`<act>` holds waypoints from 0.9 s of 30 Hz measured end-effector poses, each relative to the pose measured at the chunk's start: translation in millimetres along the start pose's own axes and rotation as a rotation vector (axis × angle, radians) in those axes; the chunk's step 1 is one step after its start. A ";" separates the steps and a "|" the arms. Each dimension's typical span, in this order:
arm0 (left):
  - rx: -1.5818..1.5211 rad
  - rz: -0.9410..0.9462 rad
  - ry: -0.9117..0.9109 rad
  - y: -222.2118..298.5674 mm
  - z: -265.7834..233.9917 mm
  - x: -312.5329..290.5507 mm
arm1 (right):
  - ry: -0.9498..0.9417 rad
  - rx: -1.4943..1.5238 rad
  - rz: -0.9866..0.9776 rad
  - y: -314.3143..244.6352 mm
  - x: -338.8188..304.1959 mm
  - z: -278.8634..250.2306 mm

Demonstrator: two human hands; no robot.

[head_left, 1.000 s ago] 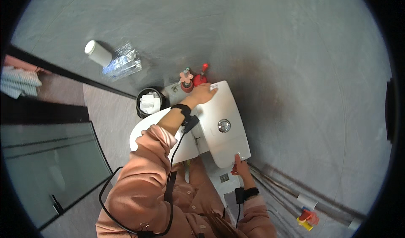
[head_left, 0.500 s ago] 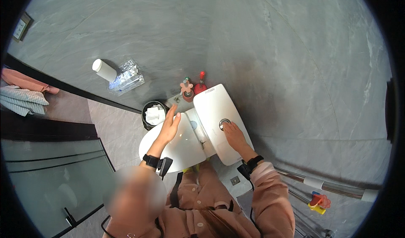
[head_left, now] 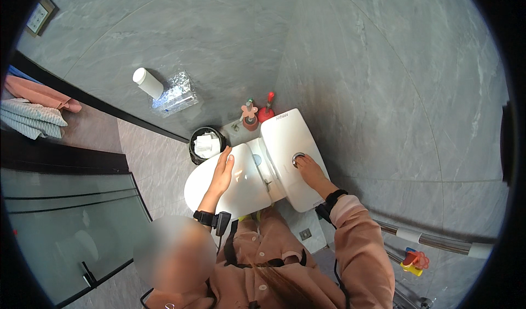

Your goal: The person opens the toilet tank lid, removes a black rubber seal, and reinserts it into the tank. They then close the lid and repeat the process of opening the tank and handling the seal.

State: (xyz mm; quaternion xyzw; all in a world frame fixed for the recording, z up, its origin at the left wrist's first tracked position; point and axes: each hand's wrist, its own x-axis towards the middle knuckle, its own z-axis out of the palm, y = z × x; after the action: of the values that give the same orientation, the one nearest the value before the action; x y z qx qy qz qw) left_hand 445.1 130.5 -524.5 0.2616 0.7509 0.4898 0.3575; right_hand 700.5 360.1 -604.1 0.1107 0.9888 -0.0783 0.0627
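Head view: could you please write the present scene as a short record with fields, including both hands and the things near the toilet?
left hand: open, over the toilet lid; contact unclear
right hand: fingers at the round metal button on the white tank
toilet lid: white, closed
bin: black, beside the toilet, white paper inside
near the tank: red item with a handle, pink flower-shaped item

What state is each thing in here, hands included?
Toilet lid: down
Tank lid: on
Trash bin: uncovered, white tissue inside
Red-handled tool: standing, handle up
Left hand: fingers straight, over the toilet lid; contact unclear
Right hand: at the flush button; whether pressed, unclear
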 end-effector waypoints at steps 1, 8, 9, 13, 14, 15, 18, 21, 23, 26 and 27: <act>-0.008 0.012 0.002 1.5 0.5 1.4 | -0.077 -0.061 -0.014 1.0 -0.2 -3.3; 0.090 0.044 -0.014 17.8 -7.3 -10.0 | 0.031 0.052 -0.014 -1.3 -5.3 -18.5; 0.088 0.061 -0.010 19.3 -10.1 -11.6 | 0.019 0.090 0.025 -3.5 -8.4 -19.7; 0.094 0.074 -0.002 19.1 -18.0 -20.7 | 0.142 0.175 0.167 -16.9 -33.7 -26.0; 0.103 0.062 -0.002 18.6 -19.2 -22.7 | 0.153 0.217 0.202 -19.9 -41.7 -27.8; 0.093 0.083 -0.006 17.8 -19.8 -24.7 | 0.138 0.224 0.244 -22.6 -50.5 -29.3; 0.087 0.099 -0.022 16.7 -18.4 -30.9 | 0.158 0.239 0.325 -34.1 -75.6 -29.1; 0.078 0.106 -0.041 17.5 -17.2 -35.9 | 0.169 0.260 0.388 -48.5 -98.8 -24.7; 0.091 0.103 -0.045 17.9 -15.3 -39.1 | 0.170 0.274 0.436 -58.3 -112.4 -20.1; 0.106 0.127 -0.061 18.1 -12.7 -41.0 | 0.182 0.293 0.509 -68.2 -129.0 -14.2; 0.129 0.128 -0.062 17.7 -12.2 -41.9 | 0.184 0.305 0.533 -70.4 -134.9 -12.3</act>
State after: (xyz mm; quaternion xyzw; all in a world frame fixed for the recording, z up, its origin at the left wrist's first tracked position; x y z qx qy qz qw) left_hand 461.6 99.5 -493.2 0.3466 0.7511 0.4542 0.3309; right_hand 813.5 266.1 -563.1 0.3804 0.9034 -0.1959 -0.0262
